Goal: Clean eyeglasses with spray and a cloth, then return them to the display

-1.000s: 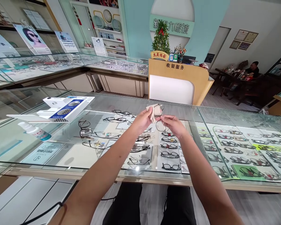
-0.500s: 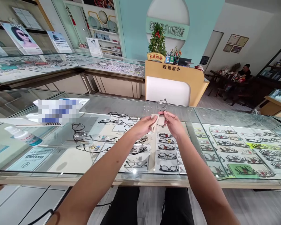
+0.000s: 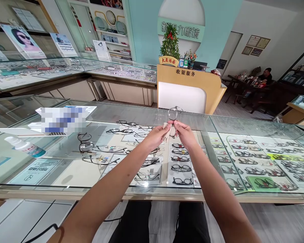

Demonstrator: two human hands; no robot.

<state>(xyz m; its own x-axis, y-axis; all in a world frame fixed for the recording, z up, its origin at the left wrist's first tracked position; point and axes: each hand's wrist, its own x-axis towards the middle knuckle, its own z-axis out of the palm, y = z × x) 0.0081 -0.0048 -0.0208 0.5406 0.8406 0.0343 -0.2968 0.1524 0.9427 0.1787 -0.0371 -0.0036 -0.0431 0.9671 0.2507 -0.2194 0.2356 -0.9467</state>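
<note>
Over the glass counter [image 3: 66, 175] I hold a pair of thin-rimmed glasses [image 3: 172, 114] upright, one round lens standing above my fingers. My left hand [image 3: 155, 136] pinches a small beige cloth [image 3: 166, 131] against the lower lens. My right hand [image 3: 183, 133] grips the frame from the right, fingers closed on it. The two hands touch in the middle. The lower part of the glasses is hidden by cloth and fingers.
Several pairs of glasses lie on the counter top [image 3: 91, 146] and in trays under the glass [image 3: 182, 167]. A spray bottle [image 3: 25, 146] and a blurred box [image 3: 63, 119] sit at left. A wooden cashier desk [image 3: 190, 89] stands behind. A person sits far right [image 3: 266, 76].
The glasses were turned over: the free lens hung below my hands a second ago and now stands above them. My hands shifted slightly; the cloth stays pressed to the other lens.
</note>
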